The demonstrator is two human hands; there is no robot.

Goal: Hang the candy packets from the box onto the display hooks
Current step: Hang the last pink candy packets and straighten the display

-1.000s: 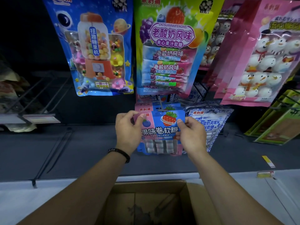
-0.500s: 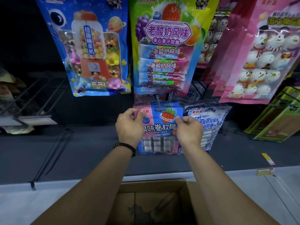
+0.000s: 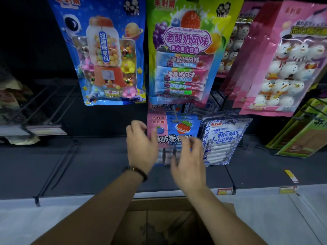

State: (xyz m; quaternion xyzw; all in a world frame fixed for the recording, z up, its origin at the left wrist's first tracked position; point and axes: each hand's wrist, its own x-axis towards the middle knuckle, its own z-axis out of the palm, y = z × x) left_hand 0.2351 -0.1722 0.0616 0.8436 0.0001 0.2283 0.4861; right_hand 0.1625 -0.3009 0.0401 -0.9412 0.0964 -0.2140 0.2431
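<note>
A pink and blue candy packet (image 3: 174,129) with a strawberry picture hangs on a display hook (image 3: 175,114) at the centre, in front of more packets of the same kind. My left hand (image 3: 140,147) is just left of it, fingers spread, holding nothing. My right hand (image 3: 189,161) is in front of its lower part, fingers loose and apart, also holding nothing. The open cardboard box (image 3: 221,207) sits below my arms at the bottom centre; its inside is dark and I see no packets in it.
A blue gumball packet (image 3: 106,50) and a green yoghurt candy packet (image 3: 184,50) hang above. Pink snowman packets (image 3: 283,64) hang at the right, a blue-white packet (image 3: 224,138) beside the hook. Bare wire hooks (image 3: 35,103) stick out at the left over a dark shelf (image 3: 88,165).
Both hands held the pink and blue packet by its top corners and slid it onto the hook. Now they have let go and drawn back down a little.
</note>
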